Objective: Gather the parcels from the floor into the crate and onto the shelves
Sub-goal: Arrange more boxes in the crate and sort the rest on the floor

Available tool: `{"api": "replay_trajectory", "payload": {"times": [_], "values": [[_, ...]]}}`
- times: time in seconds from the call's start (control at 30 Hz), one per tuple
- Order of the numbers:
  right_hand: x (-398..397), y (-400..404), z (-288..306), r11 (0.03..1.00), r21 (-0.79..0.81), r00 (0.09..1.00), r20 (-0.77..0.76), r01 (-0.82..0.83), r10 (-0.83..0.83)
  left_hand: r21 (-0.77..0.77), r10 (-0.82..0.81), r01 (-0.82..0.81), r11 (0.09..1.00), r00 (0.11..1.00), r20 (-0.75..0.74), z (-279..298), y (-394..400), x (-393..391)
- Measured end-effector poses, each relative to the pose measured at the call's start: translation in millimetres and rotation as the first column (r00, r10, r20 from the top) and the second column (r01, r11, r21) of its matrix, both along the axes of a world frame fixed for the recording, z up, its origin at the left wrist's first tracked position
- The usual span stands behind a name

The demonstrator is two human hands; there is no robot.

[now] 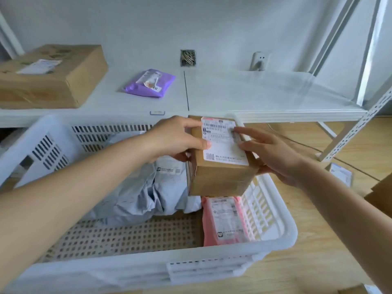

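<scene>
Firmly, both hands' grip around box [220, 166].

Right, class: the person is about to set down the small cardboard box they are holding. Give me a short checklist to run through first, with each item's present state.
1. Both hands on the small box: left hand and right hand hold opposite sides. Ok.
2. Box over the crate: ok.
3. Free spot in the crate: bare floor at its near left. Ok.
4. Straight below the box: the pink bag and grey bag lie close by. Cannot tell if clear.
5. Room on the shelf: bare to the right of the purple bag. Ok.
</scene>
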State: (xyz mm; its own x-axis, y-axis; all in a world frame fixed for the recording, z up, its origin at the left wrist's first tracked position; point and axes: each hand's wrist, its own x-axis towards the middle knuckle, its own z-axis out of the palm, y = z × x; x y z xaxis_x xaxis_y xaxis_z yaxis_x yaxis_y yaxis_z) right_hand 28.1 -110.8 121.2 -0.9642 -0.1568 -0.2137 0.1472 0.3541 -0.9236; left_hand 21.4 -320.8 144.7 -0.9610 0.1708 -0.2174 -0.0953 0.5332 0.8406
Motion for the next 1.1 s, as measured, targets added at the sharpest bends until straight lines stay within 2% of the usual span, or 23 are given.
{"api": "replay_trajectory", "payload": {"times": [0.17, 0.33, 0.43, 0.67, 0.77, 0.83, 0.9, 0.97, 1.1], "values": [[16, -28, -18, 0.996, 0.002, 0.976, 0.201, -0.086, 0.084, -0.074, -0.079, 0.091, 0.993, 0.985, 0.153, -20, -40, 14], [26, -41, -43, 0.971, 0.058, 0.916, 0.349, -0.23, 0.196, -0.012, -0.221, 0.237, 0.971, 0.923, 0.314, -59, -62, 24], [23, -49, -63, 0.961, 0.039, 0.878, 0.416, -0.275, 0.235, 0.04, -0.241, 0.245, 0.969, 0.891, 0.385, -85, -71, 23], [11, -73, -110, 0.867, 0.157, 0.784, 0.523, -0.473, 0.333, -0.064, -0.252, 0.297, 0.953, 0.891, 0.377, -148, -76, 34], [4, -77, -127, 0.757, 0.299, 0.761, 0.529, -0.581, 0.375, -0.047, -0.256, 0.301, 0.952, 0.873, 0.416, -172, -78, 34], [-2, -81, -134, 0.704, 0.34, 0.744, 0.537, -0.623, 0.399, -0.015, -0.273, 0.313, 0.95, 0.852, 0.447, -179, -82, 29], [-8, -85, -140, 0.679, 0.344, 0.729, 0.537, -0.648, 0.424, -0.021, -0.295, 0.343, 0.939, 0.836, 0.462, -186, -87, 25], [-14, -90, -145, 0.658, 0.364, 0.73, 0.522, -0.659, 0.441, -0.089, -0.294, 0.374, 0.923, 0.836, 0.462, -192, -91, 23], [-18, -94, -154, 0.658, 0.371, 0.739, 0.496, -0.655, 0.455, -0.201, -0.253, 0.352, 0.914, 0.883, 0.394, -201, -92, 25]]}}
